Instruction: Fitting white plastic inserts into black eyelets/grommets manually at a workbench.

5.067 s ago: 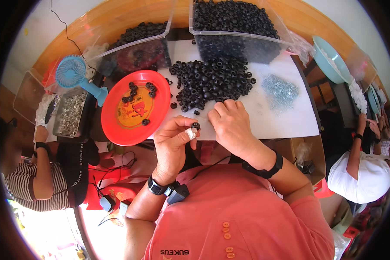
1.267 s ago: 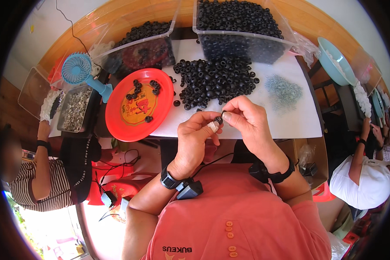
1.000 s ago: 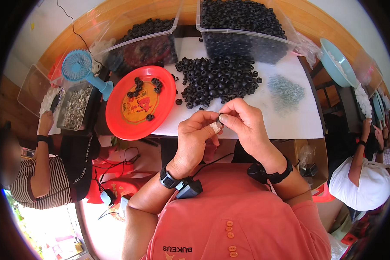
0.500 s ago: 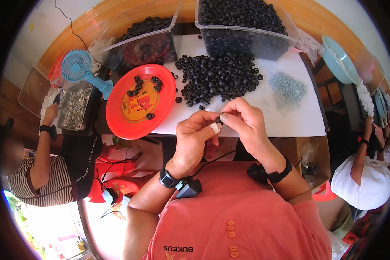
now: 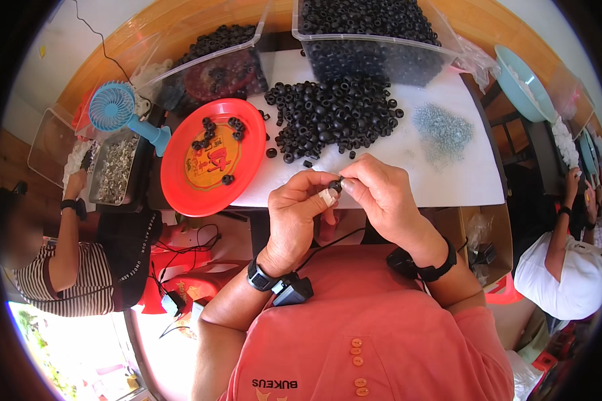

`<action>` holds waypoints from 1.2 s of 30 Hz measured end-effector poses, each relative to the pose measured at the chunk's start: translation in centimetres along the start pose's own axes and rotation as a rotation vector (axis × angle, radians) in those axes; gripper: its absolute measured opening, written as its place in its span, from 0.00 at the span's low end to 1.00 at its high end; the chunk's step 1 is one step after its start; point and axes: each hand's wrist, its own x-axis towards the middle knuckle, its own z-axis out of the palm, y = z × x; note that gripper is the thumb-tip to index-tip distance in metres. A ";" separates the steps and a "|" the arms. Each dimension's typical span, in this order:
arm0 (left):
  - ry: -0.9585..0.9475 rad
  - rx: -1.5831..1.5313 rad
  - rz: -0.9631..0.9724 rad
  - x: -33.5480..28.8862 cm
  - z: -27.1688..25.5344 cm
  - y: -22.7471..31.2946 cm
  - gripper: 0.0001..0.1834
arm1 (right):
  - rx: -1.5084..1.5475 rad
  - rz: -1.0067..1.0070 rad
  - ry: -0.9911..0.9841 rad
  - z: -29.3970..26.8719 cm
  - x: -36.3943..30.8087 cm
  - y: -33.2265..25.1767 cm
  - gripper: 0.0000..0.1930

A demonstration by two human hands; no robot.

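Just over the table's near edge, my two hands meet at the fingertips. My left hand (image 5: 293, 212), with a white wrap on one finger, pinches a small round black piece (image 5: 334, 186). The thumb and forefinger of my right hand (image 5: 386, 195) close together against that piece; a tiny pale spot shows there, but what it is I cannot make out. Beyond the hands lies a heap of black ring-shaped pieces (image 5: 334, 120) with holes. To its left, a red plate (image 5: 247, 164) carries a few small clusters of black pieces.
Small clear bits (image 5: 443, 134) lie scattered on the white table sheet (image 5: 478, 177) at right. Two clear bins (image 5: 381, 57) of black pieces stand at the back. A blue fan (image 5: 112, 107) and a metal tray (image 5: 114, 172) are at left. People work on both sides.
The black piece now shows more openly between my fingertips, and my right fingers have shifted slightly. The table scene has moved a little to the left in view.
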 end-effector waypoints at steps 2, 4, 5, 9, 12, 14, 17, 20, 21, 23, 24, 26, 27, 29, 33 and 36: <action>0.008 0.001 -0.006 0.0 0.1 0.0 0.10 | -0.054 -0.043 -0.023 -0.2 0.1 0.1 0.06; 0.014 0.002 -0.010 0.0 0.1 0.0 0.09 | -0.108 -0.060 -0.041 -0.4 0.4 -0.2 0.06; 0.015 0.021 -0.014 0.0 0.1 0.0 0.09 | -0.162 -0.079 -0.060 -0.5 0.5 -0.4 0.06; 0.003 0.045 0.019 0.0 0.0 -0.3 0.09 | -0.133 -0.029 -0.067 -0.5 0.6 -0.3 0.05; -0.017 0.092 0.013 -0.2 -0.2 -0.5 0.09 | 0.062 0.139 -0.116 -0.7 0.4 -0.3 0.07; -0.028 0.093 0.025 -0.3 -0.3 -0.5 0.09 | 0.205 0.244 -0.136 -0.8 0.4 -0.2 0.08; -0.031 0.084 0.062 -0.3 -0.2 -1.0 0.08 | 0.396 0.328 -0.060 0.2 0.2 -0.2 0.07; -0.022 0.111 0.064 -0.3 -0.3 -0.8 0.07 | 0.199 0.241 -0.064 0.0 0.0 -1.4 0.05; -0.024 0.148 0.040 -0.3 -0.2 -0.6 0.07 | 0.198 0.242 -0.065 0.0 -0.3 -1.4 0.05; -0.018 0.124 0.024 -0.1 -0.2 -0.6 0.07 | 0.172 0.142 -0.024 0.0 -0.7 -1.1 0.03; -0.012 0.103 0.009 -0.1 -0.1 -0.6 0.07 | 0.173 0.141 -0.026 0.0 -0.8 -1.0 0.03; -0.004 0.090 0.009 -0.1 0.0 -0.5 0.07 | 0.074 0.036 -0.005 -0.1 -0.8 -0.8 0.07; 0.003 0.079 0.009 -0.1 0.0 -0.5 0.07 | 0.073 0.035 -0.006 -0.1 -0.8 -0.8 0.07; 0.006 0.076 0.012 -0.1 0.0 -0.6 0.07 | 0.077 0.022 -0.007 -0.2 -0.8 -0.9 0.09; 0.003 0.077 -0.031 -0.2 -0.1 -0.3 0.08 | 0.064 0.002 0.007 -0.1 -0.8 -0.7 0.11; 0.000 0.057 -0.034 -0.1 -0.1 -0.4 0.08 | 0.031 -0.003 0.009 0.0 -0.9 -0.5 0.13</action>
